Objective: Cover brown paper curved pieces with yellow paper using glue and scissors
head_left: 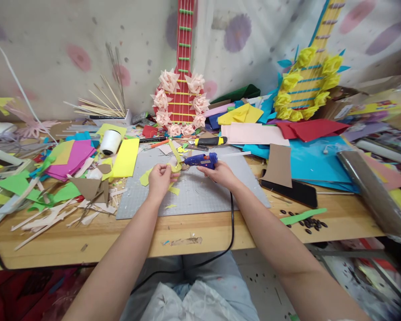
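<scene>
My right hand (222, 174) is wrapped round a blue hot glue gun (200, 160), whose nozzle points left and whose glue stick juts out at the back. My left hand (161, 179) pinches a yellow-green paper strip (175, 154) close to the nozzle; part of the strip rises above the fingers. Whether the nozzle touches the paper I cannot tell. Both hands are over a grey cutting mat (200, 196). Small yellow paper pieces (145, 177) lie on the mat beside my left hand. From the gun a black cord (233, 223) drops over the table edge.
A red paper guitar with pink flowers (183, 96) and a yellow one (307, 84) stand at the back. Left are paper scraps (87, 189), a white roll (110, 142) and thin sticks (103, 104). Right are a black phone (294, 192), blue sheets (317, 160) and small dark beads (310, 223).
</scene>
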Motion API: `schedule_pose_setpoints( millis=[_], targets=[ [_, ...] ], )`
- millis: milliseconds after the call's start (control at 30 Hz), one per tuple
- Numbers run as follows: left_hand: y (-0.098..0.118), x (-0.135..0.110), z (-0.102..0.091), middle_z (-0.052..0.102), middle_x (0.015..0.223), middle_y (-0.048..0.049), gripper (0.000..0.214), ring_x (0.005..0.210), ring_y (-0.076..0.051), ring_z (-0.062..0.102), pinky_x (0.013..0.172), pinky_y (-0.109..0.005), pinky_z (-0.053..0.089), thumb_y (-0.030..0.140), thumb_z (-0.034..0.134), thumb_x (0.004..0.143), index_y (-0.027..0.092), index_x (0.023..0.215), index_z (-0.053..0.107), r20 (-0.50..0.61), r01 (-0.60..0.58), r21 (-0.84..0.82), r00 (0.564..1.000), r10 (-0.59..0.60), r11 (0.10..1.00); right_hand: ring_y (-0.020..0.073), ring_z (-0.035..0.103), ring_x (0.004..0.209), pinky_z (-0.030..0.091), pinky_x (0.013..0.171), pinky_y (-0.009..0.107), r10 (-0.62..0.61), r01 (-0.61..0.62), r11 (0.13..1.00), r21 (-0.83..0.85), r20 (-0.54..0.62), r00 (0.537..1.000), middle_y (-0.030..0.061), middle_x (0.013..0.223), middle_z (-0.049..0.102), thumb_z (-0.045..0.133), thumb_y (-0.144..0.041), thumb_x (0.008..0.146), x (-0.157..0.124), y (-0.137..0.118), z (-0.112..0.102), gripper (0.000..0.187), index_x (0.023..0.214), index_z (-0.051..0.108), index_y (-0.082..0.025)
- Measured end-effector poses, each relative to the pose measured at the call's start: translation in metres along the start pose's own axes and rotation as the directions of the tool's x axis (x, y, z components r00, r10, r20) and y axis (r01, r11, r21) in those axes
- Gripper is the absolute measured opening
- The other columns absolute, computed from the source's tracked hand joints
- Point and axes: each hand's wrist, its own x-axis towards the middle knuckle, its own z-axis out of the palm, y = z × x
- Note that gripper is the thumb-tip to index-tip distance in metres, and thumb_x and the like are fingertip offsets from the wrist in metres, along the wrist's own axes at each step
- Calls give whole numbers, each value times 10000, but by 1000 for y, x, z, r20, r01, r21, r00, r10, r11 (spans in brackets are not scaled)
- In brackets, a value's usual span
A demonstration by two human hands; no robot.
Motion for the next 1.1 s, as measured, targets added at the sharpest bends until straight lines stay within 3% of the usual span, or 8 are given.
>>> schedule_pose_setpoints(
  millis=[133,300,433,667,833,933,1000,1100],
  targets=[
    [3,-1,0,616,566,-12,103,558,-175,655,465,-226,497,223,542,750,150,757,470,-8,8,-26,1000,-8,1000,127,532,529,398,518,243,81,-73,996,57,-144,986,35,608,620,579,-578,642,4,5,-14,421,643,610,-158],
    [7,0,-2,616,578,-11,101,561,-173,656,473,-229,502,199,547,742,149,762,462,-25,33,-135,999,-36,990,176,588,624,436,564,270,98,-78,995,68,-376,921,62,654,644,606,-530,631,13,36,-47,425,785,648,-136],
    [11,0,-4,636,653,-18,106,601,-167,664,503,-235,518,173,550,737,154,764,449,-24,58,-222,998,-65,973,210,610,717,456,631,304,129,-154,988,-26,-421,898,75,728,664,593,-563,630,18,63,-61,480,856,653,-144],
    [10,-1,-6,643,698,-24,125,666,-178,673,534,-242,527,145,551,724,161,776,438,-17,69,-259,997,-76,964,236,595,837,438,708,333,144,-252,931,-264,-368,919,94,937,655,592,-649,582,16,66,-70,611,971,612,-179],
    [5,5,-8,626,663,-9,103,598,-163,661,494,-238,513,182,537,736,169,795,454,-70,-35,-196,997,21,980,209,560,668,380,557,292,126,-290,785,-547,-317,940,74,703,619,612,-634,575,-11,38,-99,478,702,566,-176],
    [4,6,-7,633,663,-14,110,570,-158,653,483,-234,506,207,539,735,171,800,457,-60,-58,-180,997,48,982,168,545,603,354,519,267,169,-183,778,-601,-82,982,34,678,618,572,-561,671,-19,15,-93,369,701,546,-194],
    [4,5,-7,638,650,-19,125,555,-161,650,477,-236,501,223,548,730,169,800,460,-40,-49,-166,998,43,985,164,563,692,381,578,255,48,-28,777,-629,15,999,42,800,639,562,-442,728,-15,5,-75,256,789,564,-193],
    [7,3,-8,624,591,-4,136,527,-160,641,467,-234,492,231,562,716,165,791,469,-23,-9,-147,1000,6,989,203,542,951,392,771,267,-134,141,661,-737,69,989,120,1027,604,569,-252,722,0,2,-42,263,960,567,-138]
  ],
)
